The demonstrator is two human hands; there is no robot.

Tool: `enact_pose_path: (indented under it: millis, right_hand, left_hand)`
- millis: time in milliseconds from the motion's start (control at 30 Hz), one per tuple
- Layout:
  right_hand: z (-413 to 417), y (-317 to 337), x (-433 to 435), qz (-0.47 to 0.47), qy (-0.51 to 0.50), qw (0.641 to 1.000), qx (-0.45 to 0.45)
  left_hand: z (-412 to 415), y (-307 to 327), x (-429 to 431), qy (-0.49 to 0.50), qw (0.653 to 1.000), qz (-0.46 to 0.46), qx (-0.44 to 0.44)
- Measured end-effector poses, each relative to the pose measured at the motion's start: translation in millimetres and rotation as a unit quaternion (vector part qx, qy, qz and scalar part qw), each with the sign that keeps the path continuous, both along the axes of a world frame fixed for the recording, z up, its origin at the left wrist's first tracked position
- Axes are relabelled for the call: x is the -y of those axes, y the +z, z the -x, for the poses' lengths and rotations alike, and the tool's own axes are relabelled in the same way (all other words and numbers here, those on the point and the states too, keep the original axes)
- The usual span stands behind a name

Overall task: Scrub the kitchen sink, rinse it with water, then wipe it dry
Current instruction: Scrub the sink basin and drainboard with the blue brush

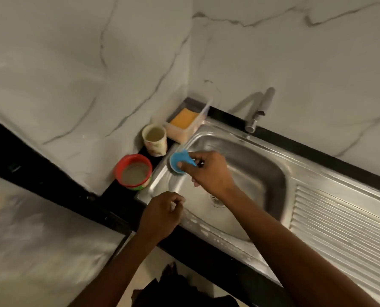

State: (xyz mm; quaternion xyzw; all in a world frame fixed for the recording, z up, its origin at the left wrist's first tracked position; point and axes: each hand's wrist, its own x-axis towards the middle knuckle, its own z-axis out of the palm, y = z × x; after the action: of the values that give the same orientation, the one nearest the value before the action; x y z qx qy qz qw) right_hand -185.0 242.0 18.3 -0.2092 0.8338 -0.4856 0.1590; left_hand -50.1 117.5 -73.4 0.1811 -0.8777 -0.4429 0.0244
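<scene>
Gripping blue scrubber (179, 161) in right hand (209, 171) at sink (262, 165) far-left corner, with left hand (162, 216) loosely curled, empty, at near-left rim. Seemingly mid-scrub; rinsing from tap (259, 114) and wiping dry not yet done.

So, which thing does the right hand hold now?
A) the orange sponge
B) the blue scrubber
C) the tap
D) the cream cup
B: the right hand grips the blue scrubber at the left edge of the steel sink.
</scene>
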Motion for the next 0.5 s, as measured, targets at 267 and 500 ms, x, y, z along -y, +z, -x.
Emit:
enact_pose_path:
  millis: [267, 500]
  right_hand:
    - [2, -39, 134, -0.187, 0.161, 0.961, -0.126]
    - [5, -75, 171, -0.303, 0.204, 0.911, -0.192]
  left_hand:
    - [-25, -12, 56, 0.046, 0.998, -0.013, 0.036]
    - [-31, -22, 86, 0.051, 0.998, -0.012, 0.031]
